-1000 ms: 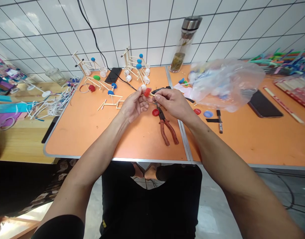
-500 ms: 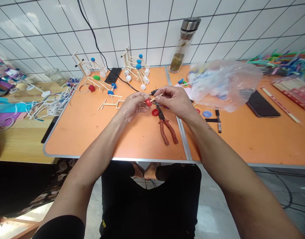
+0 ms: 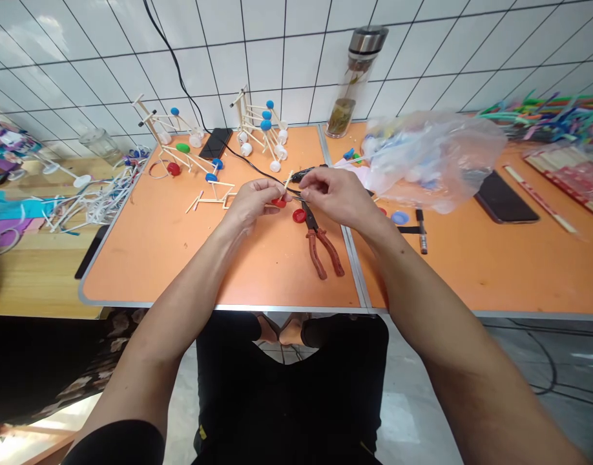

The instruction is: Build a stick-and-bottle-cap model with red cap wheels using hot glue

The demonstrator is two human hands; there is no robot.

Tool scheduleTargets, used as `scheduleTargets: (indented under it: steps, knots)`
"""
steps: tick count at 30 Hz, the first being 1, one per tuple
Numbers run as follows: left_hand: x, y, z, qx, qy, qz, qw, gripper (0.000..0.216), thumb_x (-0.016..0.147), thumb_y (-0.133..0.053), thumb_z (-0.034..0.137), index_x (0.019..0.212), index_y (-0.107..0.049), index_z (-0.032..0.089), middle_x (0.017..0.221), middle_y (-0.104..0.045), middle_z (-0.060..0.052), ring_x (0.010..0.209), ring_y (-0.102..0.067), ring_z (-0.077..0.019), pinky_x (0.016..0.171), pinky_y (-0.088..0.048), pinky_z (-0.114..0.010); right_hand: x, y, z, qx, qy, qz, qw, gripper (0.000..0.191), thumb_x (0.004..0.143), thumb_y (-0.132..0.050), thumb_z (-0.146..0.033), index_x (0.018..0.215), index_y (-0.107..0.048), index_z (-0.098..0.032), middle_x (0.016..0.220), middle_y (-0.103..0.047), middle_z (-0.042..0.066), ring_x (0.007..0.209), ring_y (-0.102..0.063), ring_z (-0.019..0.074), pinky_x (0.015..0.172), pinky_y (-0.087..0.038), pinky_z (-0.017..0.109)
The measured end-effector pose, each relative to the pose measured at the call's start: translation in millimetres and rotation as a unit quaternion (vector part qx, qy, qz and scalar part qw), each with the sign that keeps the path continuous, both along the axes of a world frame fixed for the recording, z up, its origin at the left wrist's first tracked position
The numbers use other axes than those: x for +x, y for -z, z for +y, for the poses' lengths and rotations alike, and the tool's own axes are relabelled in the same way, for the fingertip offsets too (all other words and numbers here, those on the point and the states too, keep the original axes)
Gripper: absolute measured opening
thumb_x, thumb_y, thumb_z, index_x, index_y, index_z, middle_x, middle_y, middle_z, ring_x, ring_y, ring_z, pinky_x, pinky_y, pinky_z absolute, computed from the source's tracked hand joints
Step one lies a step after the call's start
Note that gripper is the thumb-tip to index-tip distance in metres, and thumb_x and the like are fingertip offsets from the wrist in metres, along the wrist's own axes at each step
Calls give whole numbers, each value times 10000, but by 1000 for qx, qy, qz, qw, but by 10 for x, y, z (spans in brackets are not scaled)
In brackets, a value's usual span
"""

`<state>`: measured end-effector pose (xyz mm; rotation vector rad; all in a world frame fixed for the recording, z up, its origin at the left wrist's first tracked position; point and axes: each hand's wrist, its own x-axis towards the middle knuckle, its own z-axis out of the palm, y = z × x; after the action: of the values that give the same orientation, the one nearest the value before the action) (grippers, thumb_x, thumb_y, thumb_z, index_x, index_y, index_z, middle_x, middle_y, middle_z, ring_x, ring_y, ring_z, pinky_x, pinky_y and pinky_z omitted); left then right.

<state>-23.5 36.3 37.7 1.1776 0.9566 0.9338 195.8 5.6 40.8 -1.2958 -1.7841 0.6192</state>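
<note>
The left hand (image 3: 250, 206) pinches a red cap (image 3: 278, 203) between its thumb and fingers, so the cap lies right at its fingertips. A short stick (image 3: 289, 179) rises from the cap; its long axis points up and away from the left hand, leaning slightly toward the right hand (image 3: 338, 194). Whether the stick is fixed to the cap or only gripped against it, I cannot tell. The left hand is the nearer, touching the cap; the right hand is just beside, across a small gap from the stick. The right hand's fingers are curled with their tips drawn in, and whether they hold anything does not show. Just below the gap between the hands, a loose red cap (image 3: 299, 216) lies beside the pliers (image 3: 318, 248), whose handles point back toward the person. Farther out, stick frames (image 3: 265, 123) stand beyond the left hand, and a plastic bag (image 3: 432, 161) lies beyond the right hand.
</note>
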Motion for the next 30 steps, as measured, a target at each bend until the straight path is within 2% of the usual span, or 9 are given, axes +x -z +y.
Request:
scheduleTargets:
  steps: [3, 7, 10, 13, 18, 20, 22, 26, 30]
  knots:
    - [-11, 11, 32, -24, -2, -27, 999, 172, 807, -856, 298, 813, -729, 181, 864, -845, -63, 700, -730, -114, 674, -568, -214, 35, 40, -13, -3, -24, -153, 988, 77, 901, -817, -251, 847, -762, -246, 837, -736, 30, 785, -593, 208, 695, -352, 349]
    - [-8, -8, 45, -76, 3, -52, 996, 170, 816, -824, 276, 849, -686, 183, 871, -846, -54, 690, -757, -129, 660, -587, -227, 3, 79, -44, -25, -42, -304, 952, 29, 916, -802, -242, 944, -804, -248, 1069, -751, 80, 970, -651, 253, 680, -318, 354]
    - [0, -39, 32, -108, -1, -60, 992, 168, 818, -795, 265, 893, -665, 191, 853, -837, -30, 679, -762, -128, 668, -598, -232, -44, 81, -74, -50, -38, -363, 930, 120, 970, -746, -272, 1053, -828, -248, 1160, -736, 98, 1000, -668, 265, 663, -304, 358]
    - [1, -68, 9, -109, -6, -49, 993, 186, 793, -761, 223, 949, -662, 200, 806, -815, -2, 668, -756, -131, 666, -592, -239, -63, 76, -82, -59, -42, -374, 925, 152, 1010, -689, -274, 1058, -827, -234, 1189, -726, 108, 1005, -679, 266, 671, -318, 357]
    - [11, -103, -36, -65, -12, 56, 996, 269, 727, -714, 155, 989, -692, 213, 733, -786, 0, 648, -710, -130, 665, -548, -234, 4, 61, -6, -29, -16, -257, 966, 109, 998, -707, -245, 924, -778, -209, 1076, -742, 99, 1037, -688, 269, 789, -436, 358]
    - [24, -111, -56, -49, -5, 106, 993, 286, 719, -711, 140, 995, -717, 214, 710, -780, -8, 650, -693, -132, 666, -526, -230, 34, 48, 30, -42, 10, -156, 987, 139, 988, -737, -252, 856, -722, -210, 948, -737, 72, 943, -680, 242, 786, -471, 350]
    - [38, -113, -72, -33, 2, 145, 989, 286, 717, -697, 115, 985, -726, 211, 676, -767, -12, 639, -672, -134, 661, -505, -229, 46, 37, 53, -99, 12, -23, 995, 186, 994, -763, -288, 840, -683, -222, 837, -721, 42, 822, -663, 204, 718, -496, 321]
    - [46, -87, -75, 5, 37, 217, 976, 281, 705, -663, 50, 935, -720, 203, 646, -749, -11, 632, -651, -142, 680, -498, -247, 26, 32, 61, -214, -18, 205, 955, 226, 1001, -823, -320, 862, -675, -221, 781, -737, 34, 724, -685, 150, 628, -557, 243]
    - [33, -33, -42, 55, 72, 289, 953, 252, 708, -677, 28, 886, -745, 193, 621, -698, 17, 624, -632, -147, 646, -438, -262, -3, 38, 65, -249, -15, 255, 934, 239, 1023, -834, -301, 865, -682, -206, 744, -741, 38, 674, -699, 124, 564, -557, 187]
